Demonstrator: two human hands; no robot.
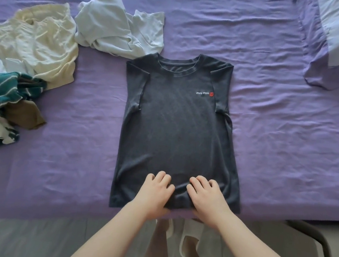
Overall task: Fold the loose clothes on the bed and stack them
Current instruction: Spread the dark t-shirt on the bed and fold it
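Gripping the bottom hem of a dark grey cotton T-shirt (176,129), my left hand (156,190) and right hand (204,195) curl their fingers closed, side by side. It lies flat, sleeves folded in, mid-bed on a wrinkled purple sheet (287,128). Loose pale blue (116,25), cream (39,41) and teal-striped (3,101) clothes lie far left.

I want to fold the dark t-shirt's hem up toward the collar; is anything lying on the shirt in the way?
Nothing visible: only the left hand and right hand rest on the dark t-shirt. The pale blue garment lies beyond the collar.
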